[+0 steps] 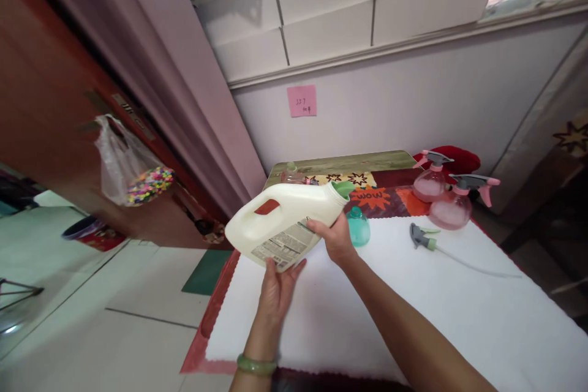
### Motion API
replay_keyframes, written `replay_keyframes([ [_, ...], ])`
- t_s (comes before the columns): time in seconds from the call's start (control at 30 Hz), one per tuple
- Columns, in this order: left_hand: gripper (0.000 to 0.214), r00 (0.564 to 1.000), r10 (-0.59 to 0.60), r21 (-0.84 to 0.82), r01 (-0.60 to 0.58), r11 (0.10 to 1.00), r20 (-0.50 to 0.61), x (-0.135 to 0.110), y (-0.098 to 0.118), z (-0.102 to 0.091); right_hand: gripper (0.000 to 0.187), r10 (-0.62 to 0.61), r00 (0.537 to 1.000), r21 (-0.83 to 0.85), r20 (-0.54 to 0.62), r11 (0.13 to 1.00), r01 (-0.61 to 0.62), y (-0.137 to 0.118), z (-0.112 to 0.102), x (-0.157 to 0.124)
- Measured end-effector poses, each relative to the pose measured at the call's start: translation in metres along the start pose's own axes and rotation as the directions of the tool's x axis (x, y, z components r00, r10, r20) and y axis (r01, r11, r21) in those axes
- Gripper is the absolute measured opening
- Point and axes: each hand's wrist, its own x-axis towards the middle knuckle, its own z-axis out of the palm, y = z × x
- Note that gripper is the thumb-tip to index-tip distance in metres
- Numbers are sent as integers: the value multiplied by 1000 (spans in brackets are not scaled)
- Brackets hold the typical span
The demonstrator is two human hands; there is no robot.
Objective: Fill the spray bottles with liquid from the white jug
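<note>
Jug [290, 215] of the laundry-detergent kind is held tilted above the left part of a white scalloped tablecloth [413, 312], its mouth pointing right and far, near a teal bottle [359, 231]; whether the two touch cannot be told. The right hand [339, 239] grips the shoulder below the neck, thumb on the front, other fingers hidden; the left hand [276, 288] supports the base with thumb and fingers parted. It should be stiff with a little give, smooth enough to slip if wet, and hardly fragile; its fill is hidden, so the weight is a guess, probably heavy if full. The moulded handle [255, 202] looks the surest hold, with a palm under the base. Its body is cream-white, bearing a grey-green label [285, 244] of small print and a green pouring spout [342, 188], uncapped.
</note>
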Motion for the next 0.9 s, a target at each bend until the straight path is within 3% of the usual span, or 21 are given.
replay_keyframes([
  [0.07, 62, 997, -26, 77, 32, 997, -69, 0, -1, -1, 70, -57, 998, -194, 16, 979, 59, -13, 19, 7],
  [0.13, 50, 993, -39, 120, 53, 991, -113, -4, -2, -4, 73, -103, 990, -401, 94, 906, 132, -18, 37, 13],
  [0.23, 39, 982, -61, 214, 99, 972, -179, -15, -5, -14, 78, -82, 976, -583, 204, 791, 188, -11, 55, 22],
  [0.33, 40, 979, -61, 313, 120, 942, -193, -28, -3, -23, 83, -3, 971, -663, 239, 730, 165, 9, 60, 33],
  [0.47, 47, 989, -48, 451, 107, 886, -140, -38, 6, -26, 90, 107, 949, -654, 298, 747, 121, 28, 56, 46],
  [0.6, 51, 997, -62, 575, 70, 815, -34, -38, 7, -19, 109, 54, 959, -659, 278, 737, 150, 21, 45, 31],
  [0.7, 54, 994, -88, 644, 30, 765, 58, -34, 0, -10, 80, -117, 956, -643, 268, 718, 268, -1, 12, 0],
  [0.77, 54, 989, -95, 678, -5, 735, 111, -30, -8, -3, 58, -225, 932, -669, 283, 651, 360, -21, -28, -20],
  [0.83, 53, 985, -80, 704, -53, 709, 154, -23, -19, 6, 43, -236, 935, -787, 264, 508, 350, -44, -80, -32],
  [0.9, 52, 980, -41, 719, -113, 685, 194, -15, -34, 18, 35, -149, 977, -938, 153, 288, 191, -68, -135, -36],
])
